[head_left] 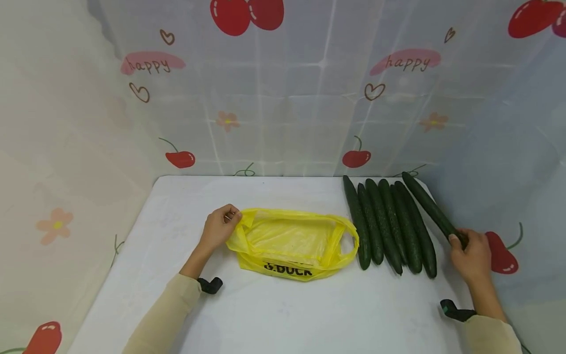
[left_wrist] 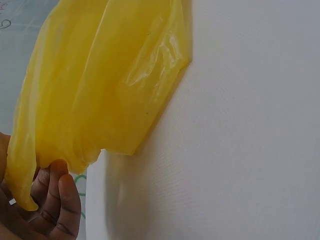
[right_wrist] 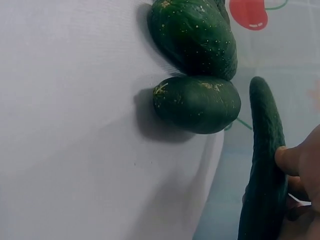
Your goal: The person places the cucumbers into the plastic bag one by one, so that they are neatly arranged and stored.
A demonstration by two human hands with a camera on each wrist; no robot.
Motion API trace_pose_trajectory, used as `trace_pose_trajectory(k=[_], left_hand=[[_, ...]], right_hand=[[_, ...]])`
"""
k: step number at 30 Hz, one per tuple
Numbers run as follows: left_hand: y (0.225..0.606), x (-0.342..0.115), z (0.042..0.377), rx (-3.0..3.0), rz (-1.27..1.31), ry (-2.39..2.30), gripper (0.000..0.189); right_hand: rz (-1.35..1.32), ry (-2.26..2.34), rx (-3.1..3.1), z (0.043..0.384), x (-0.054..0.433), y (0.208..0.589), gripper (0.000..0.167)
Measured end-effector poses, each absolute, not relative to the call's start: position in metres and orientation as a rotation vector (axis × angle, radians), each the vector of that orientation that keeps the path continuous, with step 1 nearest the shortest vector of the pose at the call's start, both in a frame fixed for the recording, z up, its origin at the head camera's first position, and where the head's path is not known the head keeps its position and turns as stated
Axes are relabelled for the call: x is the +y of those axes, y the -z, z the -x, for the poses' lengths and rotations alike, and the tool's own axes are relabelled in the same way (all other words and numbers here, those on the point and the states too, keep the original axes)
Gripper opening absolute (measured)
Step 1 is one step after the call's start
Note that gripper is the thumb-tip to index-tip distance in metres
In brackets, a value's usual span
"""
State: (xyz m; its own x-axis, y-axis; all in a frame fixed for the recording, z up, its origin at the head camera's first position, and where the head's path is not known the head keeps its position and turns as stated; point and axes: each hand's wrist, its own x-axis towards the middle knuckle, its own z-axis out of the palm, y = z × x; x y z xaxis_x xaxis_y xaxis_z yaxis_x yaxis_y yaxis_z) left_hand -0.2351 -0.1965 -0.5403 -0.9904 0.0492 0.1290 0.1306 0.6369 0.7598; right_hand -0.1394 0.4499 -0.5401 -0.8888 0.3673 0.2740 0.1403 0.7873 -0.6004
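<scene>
A yellow plastic bag (head_left: 287,241) with dark lettering stands with its mouth spread on the white table. My left hand (head_left: 220,227) pinches the bag's left edge; in the left wrist view the thin yellow film (left_wrist: 110,75) hangs from the fingers (left_wrist: 69,205). At the table's right side my right hand (head_left: 473,258) grips one cucumber (head_left: 431,206) near its lower end. That cucumber (right_wrist: 265,165) is raised and tilted, apart from the others in the right wrist view. Several more cucumbers (head_left: 375,216) lie side by side between the bag and my right hand.
The white table (head_left: 283,314) ends at a back edge against a printed curtain (head_left: 283,98). More of the curtain hangs close along the left and right sides. Both wrists carry small black camera mounts (head_left: 210,285).
</scene>
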Motion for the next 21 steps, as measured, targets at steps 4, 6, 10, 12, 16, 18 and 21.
trace_pose_trajectory(k=[4, 6, 10, 12, 16, 18, 21], left_hand=[[0.541, -0.197, 0.236, -2.747, 0.16, 1.309, 0.017], [0.541, -0.197, 0.236, -2.752, 0.163, 1.31, 0.018], [0.54, -0.197, 0.236, -2.756, 0.166, 1.322, 0.02], [0.539, -0.197, 0.236, -2.755, 0.166, 1.33, 0.022], [0.538, -0.196, 0.238, -2.762, 0.167, 1.33, 0.025], [0.538, -0.195, 0.238, -2.77, 0.163, 1.325, 0.026], [0.538, -0.193, 0.24, -2.781, 0.158, 1.319, 0.026]], right_hand=[[0.308, -0.83, -2.602, 0.136, 0.448, 0.537, 0.039], [0.263, -0.827, -2.591, 0.134, 0.446, 0.535, 0.038], [0.157, -0.814, -2.579, 0.132, 0.439, 0.529, 0.036], [0.114, -0.812, -2.585, 0.132, 0.435, 0.525, 0.035], [0.019, -0.827, -2.598, 0.132, 0.427, 0.519, 0.034], [-0.042, -0.837, -2.581, 0.132, 0.422, 0.517, 0.033], [-0.109, -0.842, -2.553, 0.134, 0.415, 0.516, 0.032]])
